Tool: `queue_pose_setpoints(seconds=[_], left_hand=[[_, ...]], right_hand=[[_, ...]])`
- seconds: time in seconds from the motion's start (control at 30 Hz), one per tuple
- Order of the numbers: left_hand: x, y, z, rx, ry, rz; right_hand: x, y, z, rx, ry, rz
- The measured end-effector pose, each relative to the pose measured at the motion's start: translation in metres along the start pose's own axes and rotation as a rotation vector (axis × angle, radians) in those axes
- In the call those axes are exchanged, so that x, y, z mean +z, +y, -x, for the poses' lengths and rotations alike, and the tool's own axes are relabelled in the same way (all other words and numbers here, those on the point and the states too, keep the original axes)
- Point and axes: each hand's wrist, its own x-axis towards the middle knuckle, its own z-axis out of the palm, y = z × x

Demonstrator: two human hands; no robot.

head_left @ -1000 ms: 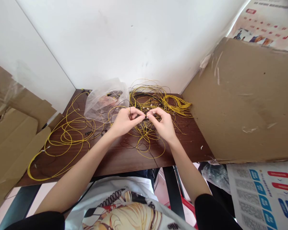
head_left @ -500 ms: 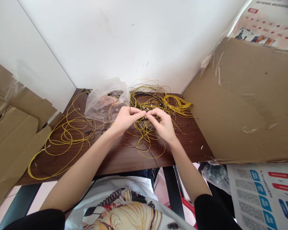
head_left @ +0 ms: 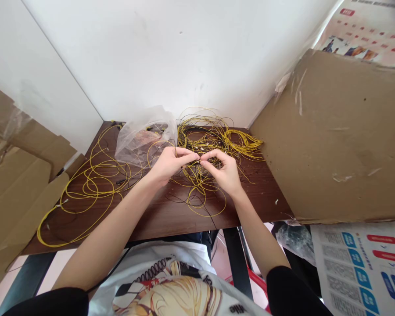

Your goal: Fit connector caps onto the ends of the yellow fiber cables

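My left hand (head_left: 169,164) and my right hand (head_left: 221,171) meet fingertip to fingertip over the middle of a dark wooden table (head_left: 164,215). Both pinch a small dark piece on thin yellow and black wires (head_left: 199,161); what the piece is I cannot make out. Under the hands lies a loose loop of yellow wire (head_left: 206,199). A tangled heap of yellow wires (head_left: 217,134) lies just behind the hands, by the wall.
A crumpled clear plastic bag (head_left: 141,136) lies at the back left of the heap. Large loops of yellow wire (head_left: 88,184) cover the table's left half. Cardboard sheets stand at the right (head_left: 335,140) and at the left (head_left: 16,184). Printed posters (head_left: 362,263) hang lower right.
Both hands stay pinched together at the same spot; the fingertips have shifted only slightly, and the view has barely moved.
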Motion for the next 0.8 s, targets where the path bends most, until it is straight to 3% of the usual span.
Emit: queue_pose_setpoints(seconds=[0.5, 0.8], left_hand=[[-0.0035, 0.0000, 0.0002, -0.015, -0.003, -0.053], [-0.0017, 0.0019, 0.0009, -0.013, -0.007, 0.082]], right_hand=[[-0.0008, -0.0019, 0.0005, -0.031, 0.013, 0.068], [-0.0056, -0.0066, 0.0026, -0.111, 0.002, 0.321]])
